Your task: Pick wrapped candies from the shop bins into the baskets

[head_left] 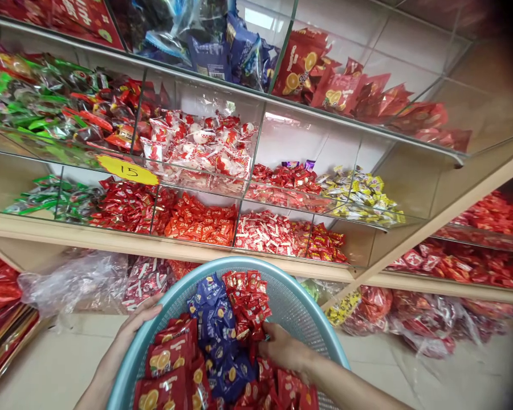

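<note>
A teal plastic basket (pixel 312 296) sits in front of me, tilted, below the candy shelves. My left hand (pixel 130 336) grips its left rim, fingers on the edge and partly hidden. Inside the basket, my right hand (pixel 282 347) is curled with its fingertips at some red candy packets (pixel 250 307); what lies under the fingers is partly covered. Dark blue packets (pixel 218 330) fill the middle of the basket. Larger red packets with orange-slice pictures (pixel 171 359) lie along the left side, and more small red packets (pixel 290 387) are at the bottom right.
Clear-fronted shelf bins hold red-and-white candies (pixel 205 142), yellow-wrapped candies (pixel 359 191) and orange-red packets (pixel 200 219). A yellow price tag marked 15 (pixel 128 169) is on the shelf front. Bagged candy (pixel 427 322) rests low on the right, and a wooden shelf edge (pixel 282 262) borders the basket.
</note>
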A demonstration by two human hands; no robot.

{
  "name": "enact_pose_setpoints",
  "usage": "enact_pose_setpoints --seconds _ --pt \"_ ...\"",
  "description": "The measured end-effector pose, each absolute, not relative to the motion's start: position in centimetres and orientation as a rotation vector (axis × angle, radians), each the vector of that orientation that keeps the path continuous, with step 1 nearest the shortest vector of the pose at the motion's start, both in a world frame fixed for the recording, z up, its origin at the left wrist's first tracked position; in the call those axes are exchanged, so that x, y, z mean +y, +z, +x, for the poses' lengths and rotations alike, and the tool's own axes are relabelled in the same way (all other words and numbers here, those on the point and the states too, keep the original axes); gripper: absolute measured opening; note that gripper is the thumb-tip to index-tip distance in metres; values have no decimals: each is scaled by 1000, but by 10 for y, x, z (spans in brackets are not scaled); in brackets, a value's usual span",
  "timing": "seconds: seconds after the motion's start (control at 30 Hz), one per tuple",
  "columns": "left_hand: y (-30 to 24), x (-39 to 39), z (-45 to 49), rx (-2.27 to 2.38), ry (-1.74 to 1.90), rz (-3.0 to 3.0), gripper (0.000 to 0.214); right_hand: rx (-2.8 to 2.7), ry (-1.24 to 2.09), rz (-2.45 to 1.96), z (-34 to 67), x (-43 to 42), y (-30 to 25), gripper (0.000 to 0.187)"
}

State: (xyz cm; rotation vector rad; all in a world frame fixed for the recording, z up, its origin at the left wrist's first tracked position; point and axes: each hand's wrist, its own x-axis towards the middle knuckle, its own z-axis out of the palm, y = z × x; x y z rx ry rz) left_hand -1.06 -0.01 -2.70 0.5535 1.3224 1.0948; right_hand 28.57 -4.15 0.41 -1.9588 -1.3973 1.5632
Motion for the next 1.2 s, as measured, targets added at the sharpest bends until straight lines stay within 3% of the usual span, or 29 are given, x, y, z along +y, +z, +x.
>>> enact_pose_setpoints --seconds 0.27,0.43,0.53,0.7,0.93,1.07,1.2 --pt "-52 14 -22 1328 1110 561 51 -1069 1519 -1883 299 -38 -19 36" --pt "-45 11 -17 1314 1115 560 41 -1017 1481 -1858 310 -33 -17 20" --pt "-40 7 -15 1302 1079 537 45 -1192 1274 -1833 310 -34 -15 14" --pt "-39 5 -17 1309 1063 560 52 -1667 982 -1851 294 -42 -13 37" --pt "-33 1 -15 1313 1079 532 55 -1815 841 -1978 283 -48 -16 14" --pt "-37 4 -18 1311 1070 529 51 -1829 878 -1891 296 -51 -13 13" --pt "-39 5 -19 1296 1059 512 54 -1738 1155 -1690 316 -49 2 17"
